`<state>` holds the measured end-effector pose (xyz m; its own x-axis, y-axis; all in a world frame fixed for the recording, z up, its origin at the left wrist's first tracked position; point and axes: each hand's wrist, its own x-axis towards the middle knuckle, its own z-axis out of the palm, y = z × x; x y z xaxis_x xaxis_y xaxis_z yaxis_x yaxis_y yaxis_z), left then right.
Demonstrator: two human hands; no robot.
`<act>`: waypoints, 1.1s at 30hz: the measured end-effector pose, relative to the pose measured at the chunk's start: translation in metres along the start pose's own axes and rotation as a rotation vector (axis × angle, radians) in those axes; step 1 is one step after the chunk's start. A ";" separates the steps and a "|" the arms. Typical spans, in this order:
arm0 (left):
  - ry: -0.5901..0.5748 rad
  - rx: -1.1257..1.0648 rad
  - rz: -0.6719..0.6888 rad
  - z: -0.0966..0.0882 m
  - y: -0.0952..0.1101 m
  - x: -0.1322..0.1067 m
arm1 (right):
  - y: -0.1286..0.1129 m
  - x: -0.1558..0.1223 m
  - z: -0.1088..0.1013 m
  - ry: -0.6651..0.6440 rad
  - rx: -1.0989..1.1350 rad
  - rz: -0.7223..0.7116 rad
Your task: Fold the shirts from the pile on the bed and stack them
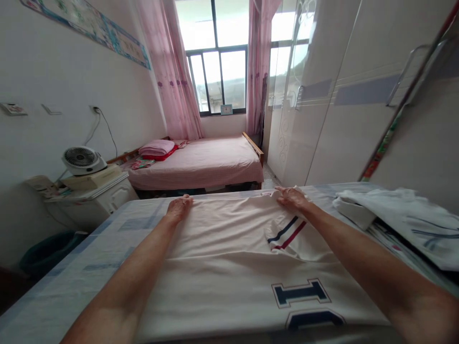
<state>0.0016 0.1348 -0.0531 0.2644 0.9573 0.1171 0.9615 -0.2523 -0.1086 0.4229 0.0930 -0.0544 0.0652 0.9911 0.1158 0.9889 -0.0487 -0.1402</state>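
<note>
A white T-shirt with dark blue lettering and a sleeve striped in blue and red lies spread over the near bed. Its far left corner is under my left hand, whose fingers are curled on the cloth. My right hand grips the far right part near the collar, fingers pinched on the fabric. Both arms reach forward along the shirt's sides. Wrinkles run across the cloth between the hands, and the sleeve is folded in on top. The shirt's nearest edge runs to the bottom of the view.
White folded clothes are piled at the right of the blue-and-white bedsheet. Beyond stands another bed with pink bedding. At left are a fan on a cabinet and a dark bin. A tall wardrobe lines the right.
</note>
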 end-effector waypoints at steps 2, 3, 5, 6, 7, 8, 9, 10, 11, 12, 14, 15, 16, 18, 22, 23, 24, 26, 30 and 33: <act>-0.031 -0.007 -0.013 0.002 -0.006 0.010 | 0.000 0.009 0.005 -0.032 0.018 -0.012; -0.048 -0.011 -0.023 0.002 -0.009 0.014 | 0.000 0.012 0.006 -0.044 0.027 -0.013; -0.079 -0.014 -0.052 0.001 -0.016 0.022 | 0.002 0.017 0.006 -0.054 0.044 0.005; -0.088 -0.012 -0.070 0.001 -0.018 0.024 | 0.002 0.019 0.006 -0.048 0.051 0.021; -0.090 -0.009 -0.089 0.001 -0.019 0.025 | 0.003 0.019 0.007 -0.032 0.056 0.044; -0.083 -0.002 -0.111 0.002 -0.019 0.024 | 0.002 0.019 0.008 -0.009 0.061 0.069; -0.055 0.007 -0.141 0.003 -0.019 0.023 | 0.002 0.019 0.010 0.021 0.060 0.092; -0.003 0.020 -0.178 0.006 -0.017 0.020 | 0.001 0.018 0.014 0.064 0.066 0.118; 0.065 0.033 -0.219 0.010 -0.015 0.016 | -0.001 0.016 0.019 0.118 0.094 0.146; 0.137 0.043 -0.257 0.014 -0.013 0.012 | -0.002 0.015 0.023 0.175 0.141 0.174; 0.245 0.042 -0.304 0.023 -0.011 0.006 | -0.004 0.013 0.032 0.262 0.255 0.209; 0.272 0.029 -0.320 0.027 -0.011 0.004 | -0.005 0.013 0.034 0.283 0.310 0.214; 0.283 0.011 -0.334 0.029 -0.011 0.002 | -0.006 0.012 0.035 0.288 0.348 0.214; 0.304 -0.042 -0.339 0.027 -0.011 0.000 | -0.009 0.009 0.029 0.279 0.372 0.214; 0.267 -0.171 -0.048 0.017 0.003 -0.018 | -0.028 -0.026 0.014 0.290 0.339 -0.051; 0.235 -0.205 0.089 0.017 0.009 -0.027 | -0.033 -0.040 0.014 0.278 0.302 -0.179; 0.193 -0.231 0.217 0.019 0.014 -0.038 | -0.036 -0.055 0.016 0.251 0.251 -0.285; 0.109 -0.243 0.360 0.027 0.018 -0.060 | -0.035 -0.081 0.024 0.171 0.135 -0.365; 0.044 -0.140 0.193 0.049 -0.004 -0.081 | 0.003 -0.101 0.043 0.050 -0.076 -0.156; 0.007 -0.070 0.018 0.052 -0.031 -0.073 | 0.034 -0.093 0.041 0.004 -0.163 -0.026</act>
<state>-0.0516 0.0798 -0.1094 0.2816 0.9516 0.1229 0.9595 -0.2786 -0.0412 0.4446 0.0037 -0.1099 0.0392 0.9918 0.1217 0.9988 -0.0424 0.0239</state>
